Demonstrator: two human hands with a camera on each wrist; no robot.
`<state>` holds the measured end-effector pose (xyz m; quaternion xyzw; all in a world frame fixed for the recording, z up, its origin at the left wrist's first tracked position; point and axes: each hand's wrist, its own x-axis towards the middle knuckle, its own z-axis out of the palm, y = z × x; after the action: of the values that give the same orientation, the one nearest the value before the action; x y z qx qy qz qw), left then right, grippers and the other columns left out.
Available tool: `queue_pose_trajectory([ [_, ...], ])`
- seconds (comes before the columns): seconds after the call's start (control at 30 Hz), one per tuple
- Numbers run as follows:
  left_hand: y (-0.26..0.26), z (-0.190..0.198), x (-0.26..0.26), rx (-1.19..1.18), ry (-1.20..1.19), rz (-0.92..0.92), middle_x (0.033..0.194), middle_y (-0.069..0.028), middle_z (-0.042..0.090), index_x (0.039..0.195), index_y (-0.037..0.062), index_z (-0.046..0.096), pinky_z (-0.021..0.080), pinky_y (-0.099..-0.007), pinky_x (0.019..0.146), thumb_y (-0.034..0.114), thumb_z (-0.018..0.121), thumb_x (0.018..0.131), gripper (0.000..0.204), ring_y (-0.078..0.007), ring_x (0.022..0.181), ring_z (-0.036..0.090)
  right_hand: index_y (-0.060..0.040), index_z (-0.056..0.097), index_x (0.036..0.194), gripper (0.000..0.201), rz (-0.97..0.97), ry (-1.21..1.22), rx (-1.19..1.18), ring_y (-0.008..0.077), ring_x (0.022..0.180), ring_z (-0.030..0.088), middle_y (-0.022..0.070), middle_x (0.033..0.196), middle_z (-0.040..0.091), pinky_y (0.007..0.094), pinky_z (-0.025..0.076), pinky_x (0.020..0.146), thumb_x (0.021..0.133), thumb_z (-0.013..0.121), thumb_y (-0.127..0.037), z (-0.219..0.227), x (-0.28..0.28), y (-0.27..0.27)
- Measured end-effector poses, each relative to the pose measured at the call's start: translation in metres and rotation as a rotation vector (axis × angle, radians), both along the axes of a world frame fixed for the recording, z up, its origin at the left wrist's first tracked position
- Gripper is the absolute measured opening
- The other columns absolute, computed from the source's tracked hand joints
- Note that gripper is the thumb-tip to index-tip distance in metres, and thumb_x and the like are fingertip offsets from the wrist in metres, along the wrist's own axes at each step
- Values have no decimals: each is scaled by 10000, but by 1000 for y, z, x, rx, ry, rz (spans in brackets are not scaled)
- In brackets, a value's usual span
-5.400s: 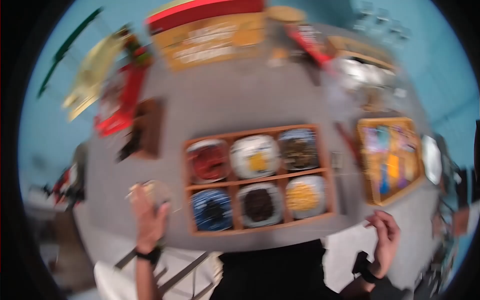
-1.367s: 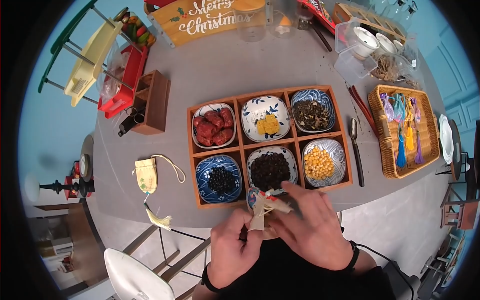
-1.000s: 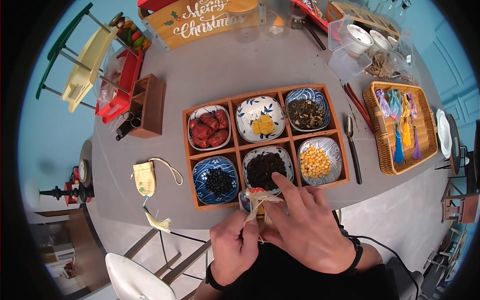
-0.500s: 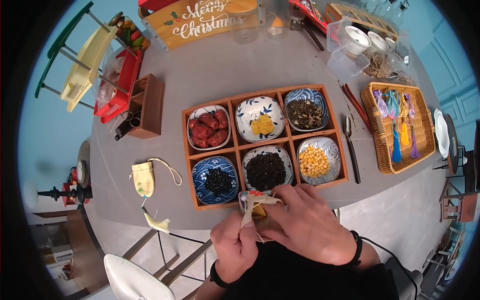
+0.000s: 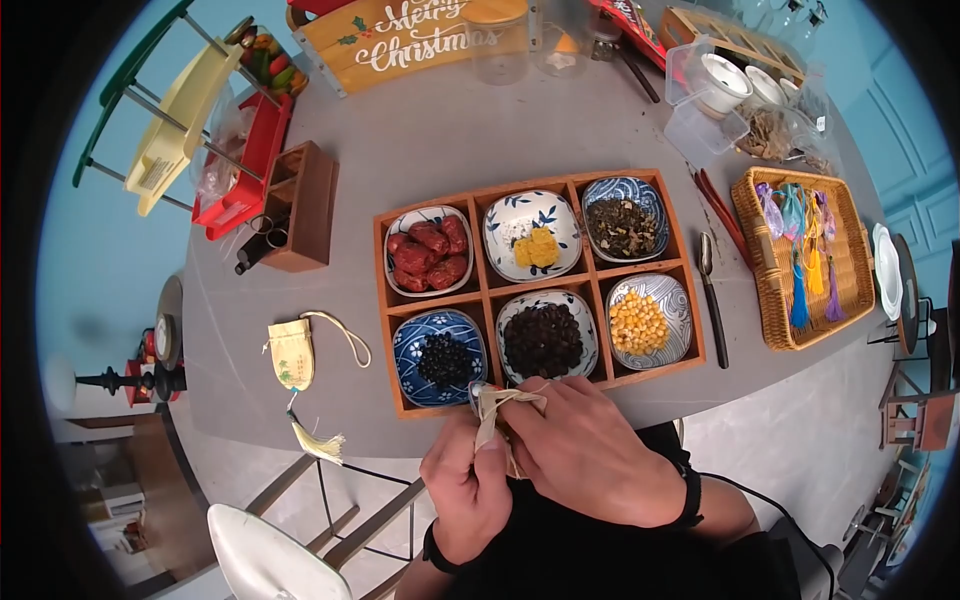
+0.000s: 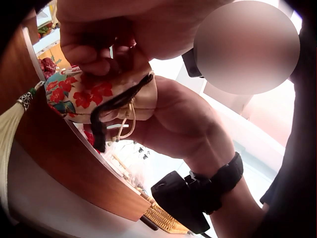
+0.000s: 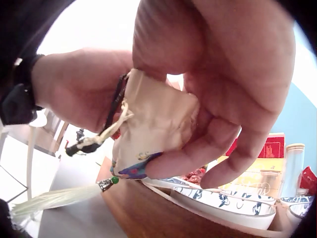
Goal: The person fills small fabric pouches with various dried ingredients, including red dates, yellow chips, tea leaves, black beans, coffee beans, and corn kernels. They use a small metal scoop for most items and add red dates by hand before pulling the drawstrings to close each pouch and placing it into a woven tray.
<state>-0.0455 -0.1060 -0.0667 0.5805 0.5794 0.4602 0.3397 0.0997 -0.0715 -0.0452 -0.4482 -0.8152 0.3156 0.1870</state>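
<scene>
Table point(image 5: 400, 150): tray point(image 5: 655, 374) at centre, six bowls point(image 5: 510, 222) in it, two rows of three; dates point(image 5: 430, 255) in far left bowl, corn point(image 5: 638, 322) in near right; spoon point(image 5: 713, 300) just right of tray, basket point(image 5: 848, 275) holding tassels point(image 5: 799, 295) farther right; first pouch point(image 5: 291, 355) left of tray, box point(image 5: 312, 205) beyond it; sign point(image 5: 400, 50) at far side, jar point(image 5: 500, 55) before it; second pouch point(image 6: 99, 94) between left hand point(image 5: 467, 490) and right hand point(image 5: 600, 460), at tray's near side.

White script on the wooden crate point(image 5: 405, 55) at the back reads "Merry Christmas"; we cannot make out the small print on the yellow tray point(image 5: 172, 135) or the tiny marks on the cream pouch point(image 5: 291, 355).
</scene>
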Motion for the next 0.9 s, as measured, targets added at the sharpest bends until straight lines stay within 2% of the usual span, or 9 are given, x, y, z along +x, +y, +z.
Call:
queue_pose_trajectory([
  [0.13, -1, -8, -15, 193, 21, -86, 842, -158, 581, 927, -62, 587, 452, -347, 675, 103, 482, 928, 196, -253, 731, 560, 9, 580, 1017, 248, 23, 100, -20, 326, 877, 582, 160, 967, 583, 409, 446, 809, 795, 640, -83, 14, 6, 6],
  [0.23, 2, -12, -23, 258, -86, 80, 977, -160, 611, 1050, -78, 575, 462, -357, 803, 248, 428, 993, 361, -264, 880, 589, 16, 578, 1011, 230, 83, 152, -59, 343, 892, 585, 168, 987, 593, 420, 459, 808, 803, 636, -64, 24, 14, 11],
  [0.3, 1, -9, -27, -153, -405, -99, 1249, -193, 535, 1303, -61, 436, 434, -370, 930, 446, 342, 1021, 588, -248, 1112, 541, 23, 573, 1010, 216, 78, 309, -3, 350, 931, 585, 173, 1018, 596, 423, 466, 811, 824, 629, -71, 23, 15, 13],
  [0.33, -7, -17, -36, -262, -431, -134, 1236, -187, 555, 1299, -68, 455, 426, -355, 970, 438, 372, 1024, 583, -238, 1136, 550, 23, 573, 1010, 216, 79, 307, 2, 350, 931, 585, 173, 1018, 596, 423, 466, 811, 824, 629, -71, 21, 14, 13],
  [0.5, -13, -34, -39, -382, -619, -70, 1091, -113, 617, 1206, -59, 512, 453, -302, 901, 340, 397, 1044, 446, -163, 999, 592, 34, 556, 1008, 217, 130, 284, -57, 376, 948, 579, 193, 1043, 594, 434, 460, 832, 823, 631, -52, 11, 8, 20],
  [0.57, -7, -36, -23, -188, -492, 127, 993, -72, 620, 1131, -30, 543, 463, -268, 822, 335, 385, 1050, 405, -120, 896, 584, 30, 551, 1021, 229, 88, 227, -162, 391, 962, 571, 198, 1041, 588, 449, 453, 834, 823, 634, -51, 13, 2, 16],
  [0.73, -2, -30, -10, -107, -365, 243, 922, -45, 596, 1062, -5, 558, 440, -244, 761, 311, 379, 1054, 364, -94, 825, 538, 32, 544, 1017, 258, -91, 327, -518, 424, 907, 579, 207, 967, 603, 469, 477, 763, 827, 651, -105, 23, -4, 17],
  [0.8, 1, -30, -9, -65, -269, 300, 916, -41, 587, 1045, -1, 560, 431, -241, 755, 302, 379, 1054, 353, -90, 819, 523, 28, 558, 1007, 247, -90, 379, -499, 422, 898, 588, 205, 953, 611, 459, 484, 752, 825, 657, -108, 17, -9, 18],
  [0.9, 4, -27, -9, 19, -195, 314, 911, -37, 591, 1064, -28, 575, 414, -208, 596, 264, 375, 1051, 355, -54, 710, 504, 15, 591, 988, 220, -86, 428, -456, 418, 894, 600, 205, 944, 622, 438, 493, 743, 826, 668, -113, 4, -11, 18],
])
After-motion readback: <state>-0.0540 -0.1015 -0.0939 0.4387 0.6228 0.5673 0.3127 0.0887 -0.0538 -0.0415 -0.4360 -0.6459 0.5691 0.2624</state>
